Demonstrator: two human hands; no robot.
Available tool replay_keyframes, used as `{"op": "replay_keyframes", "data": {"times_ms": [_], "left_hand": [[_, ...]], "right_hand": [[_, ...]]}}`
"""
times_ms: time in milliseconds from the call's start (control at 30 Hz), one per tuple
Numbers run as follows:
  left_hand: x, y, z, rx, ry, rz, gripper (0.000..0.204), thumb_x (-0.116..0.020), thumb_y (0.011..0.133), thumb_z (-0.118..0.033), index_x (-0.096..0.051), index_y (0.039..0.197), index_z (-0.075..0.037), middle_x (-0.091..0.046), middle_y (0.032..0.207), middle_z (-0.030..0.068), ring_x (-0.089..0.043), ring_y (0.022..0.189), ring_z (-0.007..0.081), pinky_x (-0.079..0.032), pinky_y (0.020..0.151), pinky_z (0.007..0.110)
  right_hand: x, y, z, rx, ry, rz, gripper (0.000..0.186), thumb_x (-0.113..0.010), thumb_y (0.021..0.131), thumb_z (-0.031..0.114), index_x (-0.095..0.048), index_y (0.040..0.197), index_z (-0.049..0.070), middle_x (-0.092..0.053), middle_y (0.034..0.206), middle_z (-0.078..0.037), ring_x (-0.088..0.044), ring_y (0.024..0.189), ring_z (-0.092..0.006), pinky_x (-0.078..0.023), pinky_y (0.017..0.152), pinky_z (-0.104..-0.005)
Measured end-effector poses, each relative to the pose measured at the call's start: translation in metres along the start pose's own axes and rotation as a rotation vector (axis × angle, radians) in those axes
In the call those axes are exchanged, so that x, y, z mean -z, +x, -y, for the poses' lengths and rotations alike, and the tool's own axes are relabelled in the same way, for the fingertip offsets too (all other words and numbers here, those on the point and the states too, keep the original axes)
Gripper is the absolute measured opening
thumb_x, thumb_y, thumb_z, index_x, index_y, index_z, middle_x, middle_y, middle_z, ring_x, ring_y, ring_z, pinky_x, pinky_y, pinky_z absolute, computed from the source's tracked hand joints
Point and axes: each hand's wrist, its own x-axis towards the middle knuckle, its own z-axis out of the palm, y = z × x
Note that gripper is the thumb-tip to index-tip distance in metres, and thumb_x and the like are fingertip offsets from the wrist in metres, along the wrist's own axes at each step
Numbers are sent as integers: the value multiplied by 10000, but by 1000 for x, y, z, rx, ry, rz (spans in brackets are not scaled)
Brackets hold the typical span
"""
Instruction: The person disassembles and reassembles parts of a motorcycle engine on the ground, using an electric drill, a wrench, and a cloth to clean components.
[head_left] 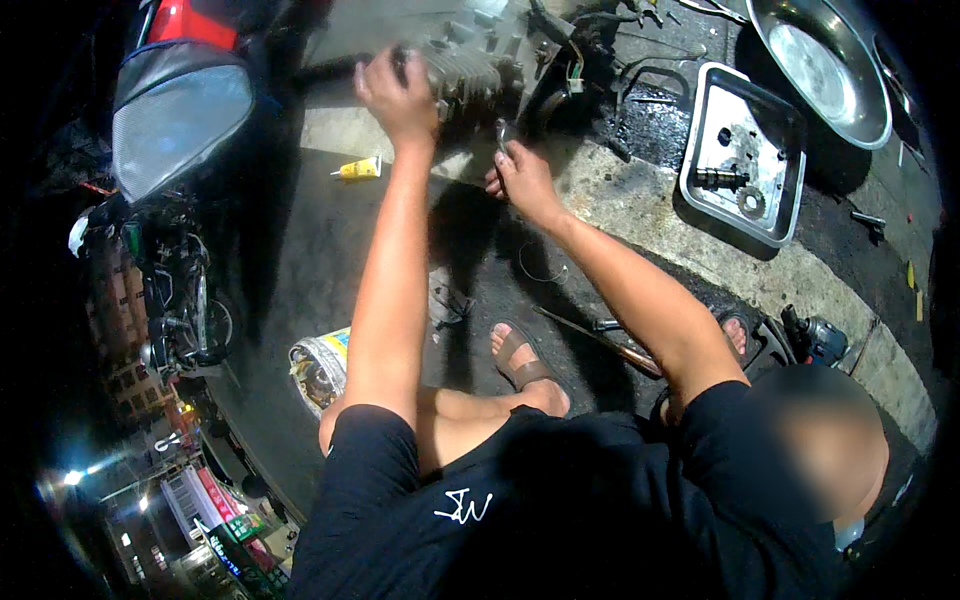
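Note:
At the upper middle stands a finned metal engine [480,65], hazy along its top. My left hand [395,100] is at the engine's left side, its fingers curled around something small and dark that I cannot make out. To the right and a little nearer, my right hand [522,182] grips a metal wrench [502,132], whose upper end sticks up past the fingers beside the engine's lower edge. Below the left hand, a yellow tube [358,169] lies on the dark ground.
On the right, a metal tray [765,215] holds a camshaft [722,179] and other small parts, with a large metal basin [820,70] beyond it. A power tool [822,340] lies lower right, near another person [830,440]. A bucket [318,375] stands left of my legs; motorcycles [185,290] stand farther left.

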Motion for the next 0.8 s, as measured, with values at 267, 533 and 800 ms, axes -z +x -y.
{"op": "replay_keyframes", "data": {"times_ms": [267, 533, 800], "left_hand": [[0, 1, -8, 86, -1, 38, 418, -544, 904, -348, -577, 1160, -18, -566, 1205, 178, -355, 1270, 442, -252, 1087, 521], [8, -8, 7, -106, 159, 52, 337, -489, 965, -264, -566, 1173, -10, -570, 1204, 152, -422, 1173, 429, -262, 1075, 502], [3, 4, -16, 96, 9, 100, 415, -477, 965, -355, -573, 1220, -43, -546, 1261, 178, -339, 1269, 425, -202, 1099, 506]], "right_hand": [[-41, 36, -34, 152, -105, -317, 372, -520, 924, 144, -525, 1250, -36, -683, 960, -195, -698, 683, -263, -544, 598, -367], [-38, 20, -29, -33, 118, -71, 242, -441, 959, 109, -538, 1117, -46, -625, 862, -132, -656, 609, -202, -531, 531, -324], [-50, 49, -60, 225, -86, -350, 325, -476, 924, 126, -555, 1175, -64, -677, 847, -184, -698, 694, -252, -531, 578, -380]]}}
